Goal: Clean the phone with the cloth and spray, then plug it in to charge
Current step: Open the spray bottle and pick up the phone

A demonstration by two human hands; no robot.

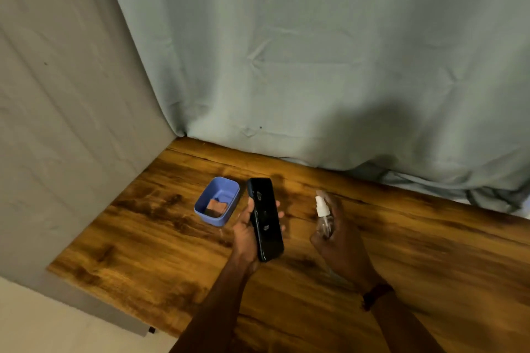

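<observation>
My left hand point(243, 233) holds a black phone point(265, 218) upright over the wooden table point(143, 238), its dark screen facing me with smudges on it. My right hand point(341, 238) is wrapped around a small clear spray bottle point(323, 216) with a white nozzle that points left toward the phone, a short gap away. A folded reddish-brown cloth point(216, 206) lies inside a blue plastic box point(216, 200) just left of the phone. No charger or cable is in view.
A grey-blue curtain point(315, 66) hangs along the table's far edge and bunches up at the right. A beige fabric panel point(57, 123) closes off the left side. The table's front-left corner drops off to a pale floor.
</observation>
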